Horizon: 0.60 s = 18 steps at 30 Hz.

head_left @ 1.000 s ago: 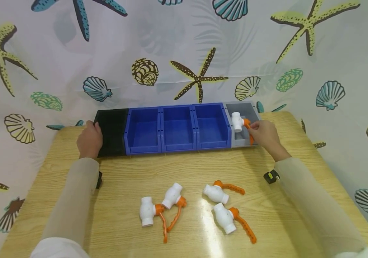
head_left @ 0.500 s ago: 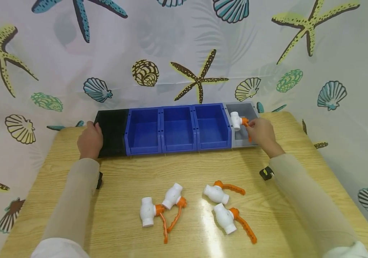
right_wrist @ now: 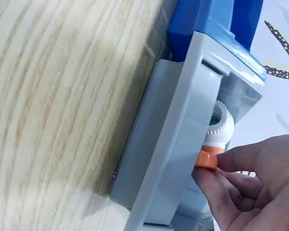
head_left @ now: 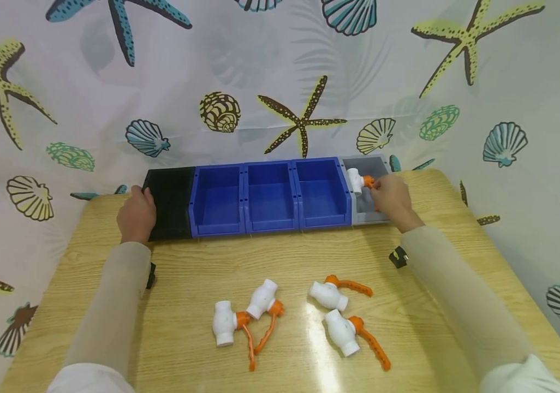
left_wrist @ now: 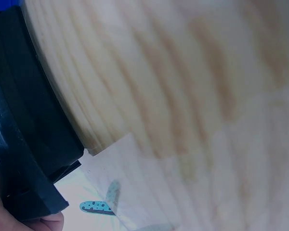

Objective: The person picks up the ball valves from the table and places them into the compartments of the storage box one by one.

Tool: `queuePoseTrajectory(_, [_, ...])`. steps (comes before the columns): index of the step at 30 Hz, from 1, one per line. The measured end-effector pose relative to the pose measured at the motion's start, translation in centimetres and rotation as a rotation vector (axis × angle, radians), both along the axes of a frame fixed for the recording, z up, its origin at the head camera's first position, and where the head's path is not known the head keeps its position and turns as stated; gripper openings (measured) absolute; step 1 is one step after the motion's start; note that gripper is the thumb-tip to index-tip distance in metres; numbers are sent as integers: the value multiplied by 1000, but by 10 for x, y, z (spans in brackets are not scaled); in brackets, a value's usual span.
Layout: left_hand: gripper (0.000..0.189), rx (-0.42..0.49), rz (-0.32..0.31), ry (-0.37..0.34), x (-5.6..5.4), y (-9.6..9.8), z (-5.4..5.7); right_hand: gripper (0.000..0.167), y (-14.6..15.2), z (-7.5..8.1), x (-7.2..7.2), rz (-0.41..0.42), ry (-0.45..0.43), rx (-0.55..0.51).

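Edged left in gray bin (head_left: 365, 219), pinching white ball valve (head_left: 355, 181) in right grip (head_left: 392, 197); could catch sidewall (right_wrist: 239, 97) if pushed farther.

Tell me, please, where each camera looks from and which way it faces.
Head: worn on the head, facing forward and down over the table to the patterned cloth; left hand, right hand and sleeves show.
Left wrist: on that wrist, facing the black bin, table and cloth; part of the left hand shows, lower left.
Right wrist: on that wrist, facing the gray bin; the right hand pinches the orange handle of a white valve.
Shared: head and right wrist both show the gray bin and white valve.
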State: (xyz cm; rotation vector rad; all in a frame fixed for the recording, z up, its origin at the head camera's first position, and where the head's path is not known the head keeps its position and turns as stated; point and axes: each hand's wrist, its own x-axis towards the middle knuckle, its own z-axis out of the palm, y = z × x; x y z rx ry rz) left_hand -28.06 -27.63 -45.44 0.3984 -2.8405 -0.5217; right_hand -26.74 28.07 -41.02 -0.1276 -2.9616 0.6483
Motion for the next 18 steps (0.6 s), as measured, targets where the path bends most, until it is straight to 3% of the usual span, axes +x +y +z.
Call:
queuePoseTrajectory(5, [49, 0, -1, 10, 0, -1, -1, 21, -3, -4, -1, -11, -27, 10])
queuePoseTrajectory(13, [46, -16, -2, 49, 1, 0, -2, 23, -3, -13, -4, -6, -2, 39])
queuePoseTrajectory(18, [48, -10, -3, 33, 1, -1, -3, 28, -3, -18, -4, 11, 9, 73])
